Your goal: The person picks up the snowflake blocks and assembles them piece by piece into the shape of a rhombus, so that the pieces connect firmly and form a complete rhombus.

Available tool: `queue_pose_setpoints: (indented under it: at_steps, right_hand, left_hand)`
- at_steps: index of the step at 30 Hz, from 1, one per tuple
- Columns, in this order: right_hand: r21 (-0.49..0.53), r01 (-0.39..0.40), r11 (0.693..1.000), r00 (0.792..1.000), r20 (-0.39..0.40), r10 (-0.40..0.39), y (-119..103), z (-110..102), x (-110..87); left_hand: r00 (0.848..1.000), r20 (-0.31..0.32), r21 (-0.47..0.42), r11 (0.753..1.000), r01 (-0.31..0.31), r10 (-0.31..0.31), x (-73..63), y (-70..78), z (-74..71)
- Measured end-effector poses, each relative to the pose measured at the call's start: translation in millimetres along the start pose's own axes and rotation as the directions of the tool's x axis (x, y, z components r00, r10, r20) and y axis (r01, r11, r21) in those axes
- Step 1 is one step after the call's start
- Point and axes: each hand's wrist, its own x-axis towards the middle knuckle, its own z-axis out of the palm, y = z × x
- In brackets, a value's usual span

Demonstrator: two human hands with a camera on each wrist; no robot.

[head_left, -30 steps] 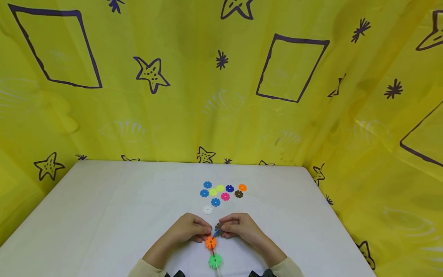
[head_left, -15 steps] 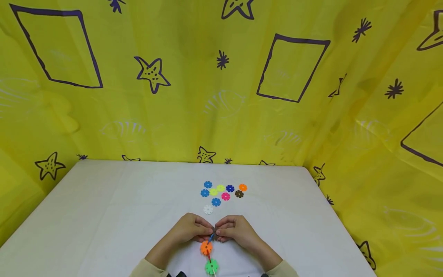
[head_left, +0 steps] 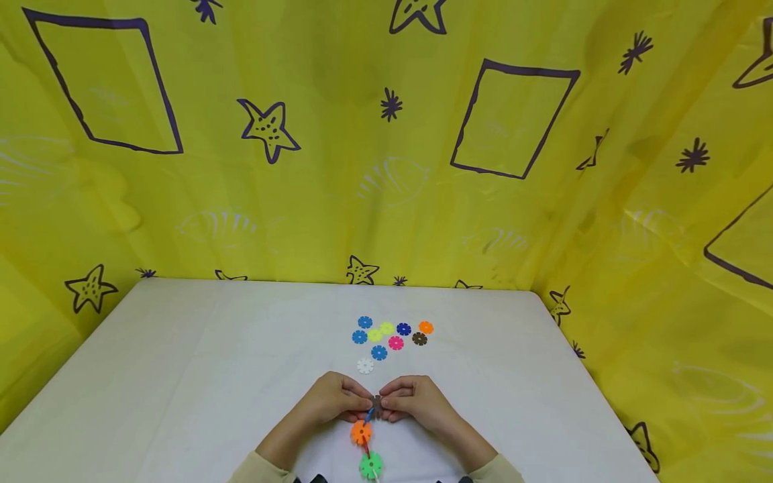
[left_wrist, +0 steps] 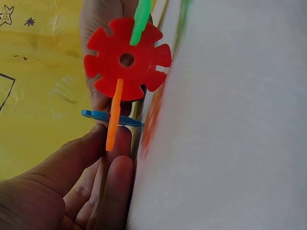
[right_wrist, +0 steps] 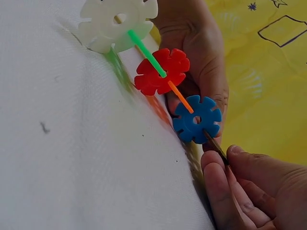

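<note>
My left hand point(head_left: 335, 399) pinches the blue notched disc point(right_wrist: 197, 120) at one end of a short chain of slotted plastic discs. Opposite it, my right hand point(head_left: 417, 400) holds a brown disc point(head_left: 377, 405) between thumb and fingers. The brown disc, edge-on in the right wrist view, meets the blue one at its rim. From the blue disc the chain runs toward me through an orange disc point(head_left: 362, 433), a red disc point(left_wrist: 126, 59), a green disc point(head_left: 371, 465) and a white disc point(right_wrist: 117, 21). Fingertips of both hands nearly meet around the brown disc.
Beyond my hands several loose discs lie flat on the white-covered table point(head_left: 241, 349): a white disc point(head_left: 365, 365), a pink disc point(head_left: 396, 343), another brown disc point(head_left: 419, 339), plus blue, yellow and orange ones. A yellow patterned curtain point(head_left: 326, 201) surrounds the table's back and sides.
My right hand has moved left, bringing the brown disc against the blue one. The hanging chain has shifted slightly left and toward me. Over the last half second the brown disc has turned more face-on.
</note>
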Motion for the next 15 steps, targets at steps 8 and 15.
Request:
queue_pose_setpoints:
  at_steps: [8,15]
  right_hand:
    - [-0.003,-0.017,1.000,1.000,-0.002,0.017,0.1,-4.9,0.5]
    - [-0.019,-0.010,1.000,1.000,-0.018,0.009,-0.9,-10.4,1.2]
  left_hand:
    - [1.000,-0.007,0.011,1.000,0.010,-0.010,-0.1,0.2,0.3]
    - [1.000,-0.016,0.019,1.000,0.016,-0.016,-1.3,-0.2,0.0]
